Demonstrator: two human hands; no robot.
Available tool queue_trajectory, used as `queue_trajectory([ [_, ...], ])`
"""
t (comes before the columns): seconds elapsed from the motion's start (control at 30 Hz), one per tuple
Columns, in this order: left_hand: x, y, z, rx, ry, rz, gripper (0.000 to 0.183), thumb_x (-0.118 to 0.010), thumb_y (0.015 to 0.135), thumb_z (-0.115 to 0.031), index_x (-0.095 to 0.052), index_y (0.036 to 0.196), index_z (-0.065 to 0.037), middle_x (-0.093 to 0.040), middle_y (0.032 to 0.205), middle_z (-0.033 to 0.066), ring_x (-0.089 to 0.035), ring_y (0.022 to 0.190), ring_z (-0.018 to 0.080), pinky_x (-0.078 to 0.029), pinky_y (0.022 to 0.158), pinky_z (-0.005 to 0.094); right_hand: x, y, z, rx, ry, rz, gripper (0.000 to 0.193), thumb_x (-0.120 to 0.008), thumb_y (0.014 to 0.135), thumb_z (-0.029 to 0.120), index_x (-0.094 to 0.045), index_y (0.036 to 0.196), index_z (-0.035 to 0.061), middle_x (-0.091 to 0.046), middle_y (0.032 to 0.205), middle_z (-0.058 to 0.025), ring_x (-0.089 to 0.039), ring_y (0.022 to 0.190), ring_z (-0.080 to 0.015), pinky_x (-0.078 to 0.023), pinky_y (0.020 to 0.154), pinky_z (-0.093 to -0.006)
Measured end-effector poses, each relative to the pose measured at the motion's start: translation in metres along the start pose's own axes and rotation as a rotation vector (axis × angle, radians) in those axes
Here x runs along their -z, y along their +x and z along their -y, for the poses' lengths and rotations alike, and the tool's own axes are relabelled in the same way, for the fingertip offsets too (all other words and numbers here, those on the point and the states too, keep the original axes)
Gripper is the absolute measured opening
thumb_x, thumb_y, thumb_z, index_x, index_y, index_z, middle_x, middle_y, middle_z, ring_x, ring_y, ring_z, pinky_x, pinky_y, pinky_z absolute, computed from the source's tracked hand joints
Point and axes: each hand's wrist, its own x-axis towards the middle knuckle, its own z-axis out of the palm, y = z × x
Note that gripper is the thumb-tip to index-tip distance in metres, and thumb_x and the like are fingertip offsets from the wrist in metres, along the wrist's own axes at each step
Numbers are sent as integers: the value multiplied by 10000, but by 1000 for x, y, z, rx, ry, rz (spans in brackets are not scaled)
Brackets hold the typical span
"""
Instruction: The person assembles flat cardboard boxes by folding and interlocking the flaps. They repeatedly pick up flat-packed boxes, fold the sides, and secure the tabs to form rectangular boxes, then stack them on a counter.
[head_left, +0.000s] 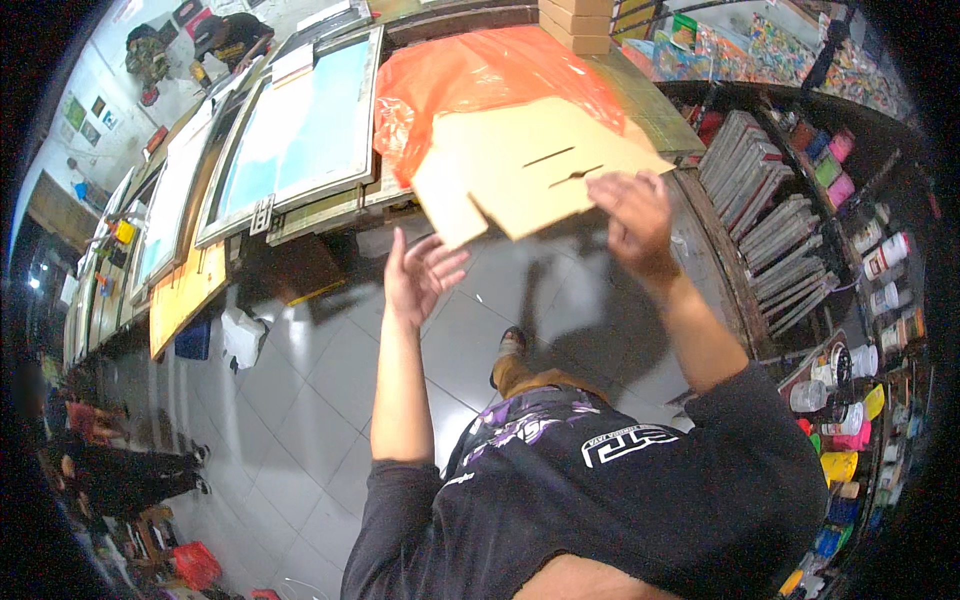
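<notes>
A flat tan cardboard sheet (520, 150) with cut slots and notched edges lies over red-orange plastic sheeting (470, 70) on the table. Its near flaps stick out past the table's front edge. My right hand (640, 220) is at the sheet's near right corner, fingers bent and closed on its edge. My left hand (425, 275) is raised just short of the near left flap, fingers apart and palm bare; a small gap seems to separate it from the cardboard.
Framed screens (300, 130) line the long table to the left. Brown boxes (577, 25) are stacked at the back. On my right, a rack holds stacked grey frames (745, 170) and several tubs (887, 255). A person (235, 40) leans over the table's far end.
</notes>
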Motion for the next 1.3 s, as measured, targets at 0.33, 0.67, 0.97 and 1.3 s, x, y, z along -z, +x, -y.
queue_trajectory([
  [0.33, -17, 87, 2, -141, -3, -32, 333, -496, 901, -58, -482, 1207, 72, -631, 1076, 181, -670, 916, 274, -568, 812, 413, -14, -32, -47, -400, 508, -38, 245, -618, 752, -9, -654, 987, 52, -677, 1065, -97, -602, 1048, -261, -443, 912, -412],
  [0.67, -75, 146, 15, -251, 63, -211, 364, -490, 927, -75, -435, 1259, 65, -585, 1182, 174, -623, 1038, 281, -534, 887, 406, -79, 32, -218, -947, -157, 241, 319, -669, 789, 317, -690, 976, 59, -682, 963, -142, -658, 891, -306, -510, 802, -415],
  [0.97, -49, 148, -4, -210, -140, -89, 414, -430, 948, -110, -398, 1309, 92, -546, 1261, 211, -595, 1098, 289, -475, 973, 402, -73, 7, -279, -1094, -108, 45, 258, -643, 828, 269, -672, 939, 37, -691, 897, -154, -668, 827, -299, -514, 732, -389],
  [1.3, -79, 34, 47, -128, -235, 79, 475, -439, 900, -162, -412, 1291, 107, -578, 1203, 241, -591, 1108, 298, -475, 956, 392, 20, -55, -200, -1287, 1298, 334, 352, -518, 953, 299, -612, 1087, -12, -665, 982, -72, -633, 783, -128, -502, 690, -284],
])
